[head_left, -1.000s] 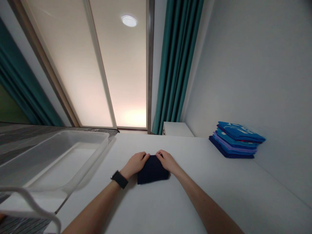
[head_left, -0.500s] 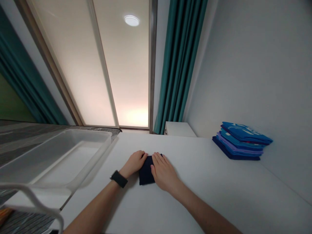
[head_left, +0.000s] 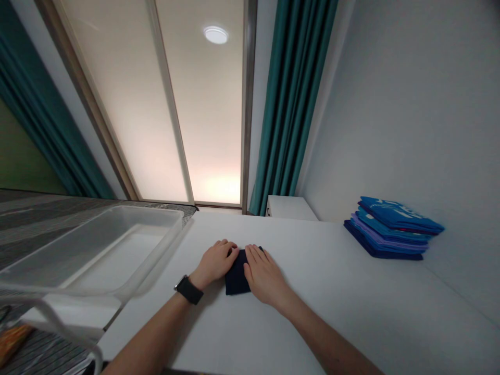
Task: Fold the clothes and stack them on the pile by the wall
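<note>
A small folded navy cloth (head_left: 235,277) lies on the white table (head_left: 320,291) in front of me. My right hand (head_left: 264,275) lies flat on top of it, fingers stretched out, covering most of its right part. My left hand (head_left: 216,261), with a black watch on the wrist, rests at the cloth's left edge; its fingers curl down onto the fabric, pressing rather than gripping it. Only a dark strip of the cloth shows between the two hands.
A stack of folded blue and purple clothes (head_left: 392,227) sits at the right against the wall. A clear plastic bin (head_left: 117,245) stands at the table's left edge, above a white rack rail (head_left: 58,325). Teal curtains and a window lie beyond.
My right hand has moved left from the cloth's far right corner and now lies flat over it, and the cloth looks narrower. The left hand has stayed at the left edge.
</note>
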